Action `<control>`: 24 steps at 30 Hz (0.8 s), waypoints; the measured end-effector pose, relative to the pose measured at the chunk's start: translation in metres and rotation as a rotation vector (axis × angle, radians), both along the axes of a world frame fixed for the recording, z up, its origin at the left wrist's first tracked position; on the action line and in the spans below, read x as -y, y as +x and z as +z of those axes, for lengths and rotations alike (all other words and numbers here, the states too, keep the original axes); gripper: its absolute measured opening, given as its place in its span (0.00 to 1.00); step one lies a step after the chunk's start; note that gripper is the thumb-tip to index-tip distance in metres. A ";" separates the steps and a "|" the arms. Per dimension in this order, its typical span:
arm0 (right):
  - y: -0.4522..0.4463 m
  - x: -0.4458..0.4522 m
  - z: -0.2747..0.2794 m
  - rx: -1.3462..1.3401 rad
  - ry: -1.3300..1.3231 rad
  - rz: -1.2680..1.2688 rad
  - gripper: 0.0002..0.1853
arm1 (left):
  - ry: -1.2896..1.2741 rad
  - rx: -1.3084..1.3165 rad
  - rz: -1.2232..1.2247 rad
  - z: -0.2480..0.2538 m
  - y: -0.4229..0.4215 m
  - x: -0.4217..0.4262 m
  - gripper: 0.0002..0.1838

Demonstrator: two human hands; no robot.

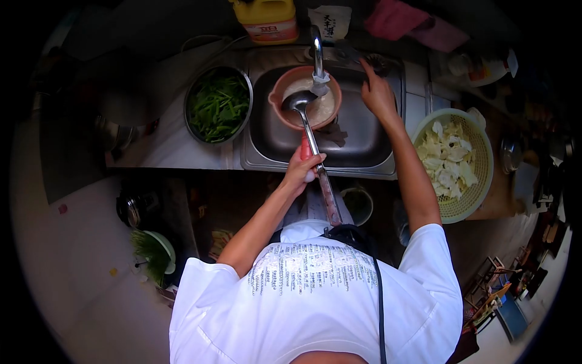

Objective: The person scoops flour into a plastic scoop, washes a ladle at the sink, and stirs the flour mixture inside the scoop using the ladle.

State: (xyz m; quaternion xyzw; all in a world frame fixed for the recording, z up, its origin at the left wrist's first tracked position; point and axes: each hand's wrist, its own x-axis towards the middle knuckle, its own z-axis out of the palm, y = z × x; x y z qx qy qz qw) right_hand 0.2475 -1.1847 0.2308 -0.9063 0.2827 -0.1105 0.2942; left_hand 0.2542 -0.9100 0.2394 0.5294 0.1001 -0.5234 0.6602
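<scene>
My left hand (301, 168) is closed around the long handle of a metal ladle (298, 101) and a red handle (305, 147) beside it. The ladle's bowl rests over a pink plastic basin (274, 103) with a small spout, which holds cloudy whitish water under the tap. Whether the red handle belongs to this basin I cannot tell. Over the right rear of the steel sink (370, 142), my right hand (378, 97) has its index finger stretched toward the back ledge, near a dark scrubber (377, 62). Nothing shows in that hand.
A tap (317, 51) with cloth at its spout rises behind the basin. Cut greens fill a metal bowl (218, 104) on the left. At right is a colander (483, 176) of torn cabbage (447, 159). A yellow jug (267, 21) stands behind; a dark rag (332, 134) lies in the sink.
</scene>
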 end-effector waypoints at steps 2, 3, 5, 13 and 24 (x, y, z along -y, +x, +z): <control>-0.004 -0.002 -0.006 -0.036 -0.026 -0.013 0.30 | 0.002 0.008 0.002 0.002 -0.001 -0.001 0.20; -0.010 0.000 -0.015 -0.079 -0.079 0.012 0.30 | -0.005 0.007 -0.003 0.003 -0.001 -0.001 0.20; -0.020 0.000 -0.028 -0.120 -0.139 0.043 0.29 | 0.001 0.008 -0.006 0.001 -0.004 -0.002 0.21; -0.122 -0.145 0.061 -0.452 0.990 0.053 0.34 | -0.060 0.091 0.125 -0.017 -0.043 -0.015 0.22; -0.139 -0.269 0.167 -0.314 0.151 0.155 0.10 | -0.165 0.110 0.129 0.030 -0.037 -0.167 0.19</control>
